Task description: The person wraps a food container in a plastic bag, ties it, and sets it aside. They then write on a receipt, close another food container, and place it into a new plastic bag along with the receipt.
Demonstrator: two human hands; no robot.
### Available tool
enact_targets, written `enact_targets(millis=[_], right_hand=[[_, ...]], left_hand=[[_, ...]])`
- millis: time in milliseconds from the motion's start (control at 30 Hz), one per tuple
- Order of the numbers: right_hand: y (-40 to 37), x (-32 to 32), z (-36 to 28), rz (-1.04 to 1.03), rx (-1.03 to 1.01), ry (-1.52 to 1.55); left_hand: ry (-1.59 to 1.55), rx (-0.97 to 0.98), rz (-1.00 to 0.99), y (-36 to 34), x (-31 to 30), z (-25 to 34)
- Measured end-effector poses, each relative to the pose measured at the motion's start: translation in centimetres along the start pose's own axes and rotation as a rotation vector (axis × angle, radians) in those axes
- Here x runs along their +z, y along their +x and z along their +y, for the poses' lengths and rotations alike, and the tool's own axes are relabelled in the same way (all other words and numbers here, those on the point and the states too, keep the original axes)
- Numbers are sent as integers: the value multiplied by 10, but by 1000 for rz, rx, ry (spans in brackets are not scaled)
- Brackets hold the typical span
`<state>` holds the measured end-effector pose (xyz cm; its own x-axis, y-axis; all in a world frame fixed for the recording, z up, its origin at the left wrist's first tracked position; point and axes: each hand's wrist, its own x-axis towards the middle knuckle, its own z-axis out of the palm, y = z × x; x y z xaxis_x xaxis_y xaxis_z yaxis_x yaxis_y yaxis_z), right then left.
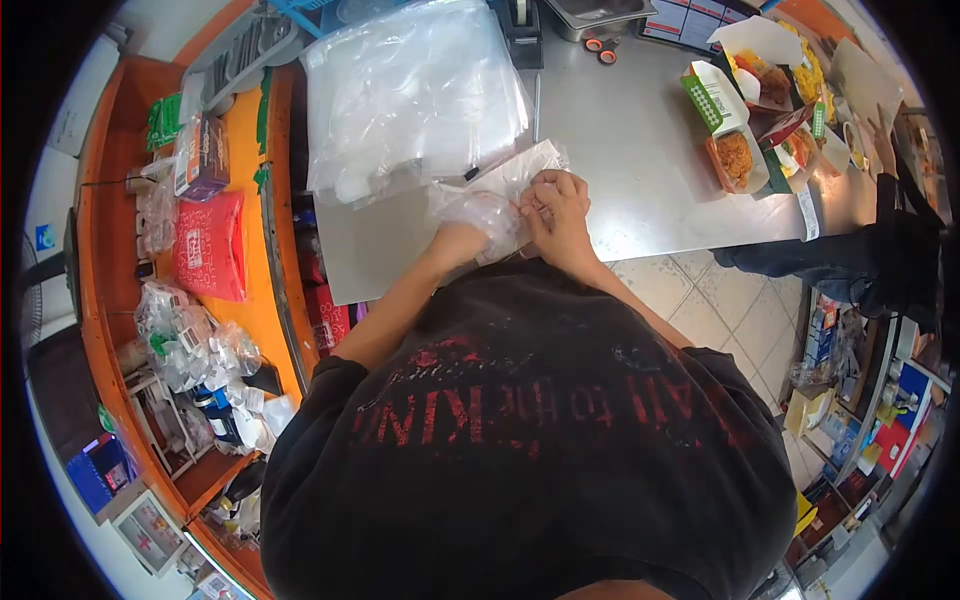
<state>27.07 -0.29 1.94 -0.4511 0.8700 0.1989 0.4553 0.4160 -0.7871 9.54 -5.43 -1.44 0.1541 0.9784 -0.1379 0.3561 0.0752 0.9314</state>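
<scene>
My left hand (466, 238) is at the front edge of the metal counter, its fingers reaching into or behind a crumpled clear plastic bag (492, 214) that covers them. Right beside it, my right hand (560, 214) has its fingers curled and pinched together on the bag's edge. A whitish, flat packet or paper (540, 158) sticks out just beyond my right knuckles. Close past both hands lies a large stack of clear plastic bags (410, 90), overlapped in this view by the one I handle.
Opened food boxes (733, 160) with fried food stand at the right of the counter (640, 170). Orange-handled scissors (601, 48), a tape dispenser (522, 35) and a metal pan (598, 14) are at the back. An orange shelf (258, 310) with a red bag (210, 245) borders the left.
</scene>
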Motion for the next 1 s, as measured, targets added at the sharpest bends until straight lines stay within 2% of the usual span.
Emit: enact_targets(millis=[33, 67, 133, 200, 267, 300, 367, 500, 567, 600, 667, 800, 867, 900, 967, 1000], right_hand=[[4, 3, 0, -3, 26, 30], [7, 6, 1, -5, 50, 62], [10, 7, 3, -12, 90, 76], [12, 10, 7, -22, 130, 88], [12, 15, 11, 50, 167, 100], [13, 17, 13, 52, 165, 99], [14, 19, 12, 72, 181, 71], [15, 14, 6, 45, 195, 64], [18, 18, 21, -96, 175, 139], [15, 20, 22, -98, 176, 138], [8, 24, 20, 28, 256, 240], [10, 23, 19, 12, 257, 253], [15, 16, 11, -38, 373, 784], [16, 10, 6, -37, 372, 787], [15, -1, -1, -152, 196, 197], [14, 0, 3, -157, 191, 195]], left_hand=[[21, -112, 57, -2, 9, -30], [44, -224, 113, -2, 10, -29], [73, -163, 109, -2, 10, -27], [97, -104, 105, -2, 6, 0], [-225, -7, 108, -3, 2, 27], [-224, -5, 108, -2, 0, 45], [341, 45, 111, -3, -1, 72], [337, 29, 229, -3, 7, 68], [161, -23, 305, 5, 11, 60], [159, -23, 306, 4, 13, 63], [123, -18, 459, -1, 17, 73], [112, -38, 395, -4, 13, 50], [26, -98, 357, -9, 11, 36], [28, -98, 357, -9, 10, 39], [155, 215, 388, -9, 11, 53], [154, 215, 395, -8, 11, 59]])
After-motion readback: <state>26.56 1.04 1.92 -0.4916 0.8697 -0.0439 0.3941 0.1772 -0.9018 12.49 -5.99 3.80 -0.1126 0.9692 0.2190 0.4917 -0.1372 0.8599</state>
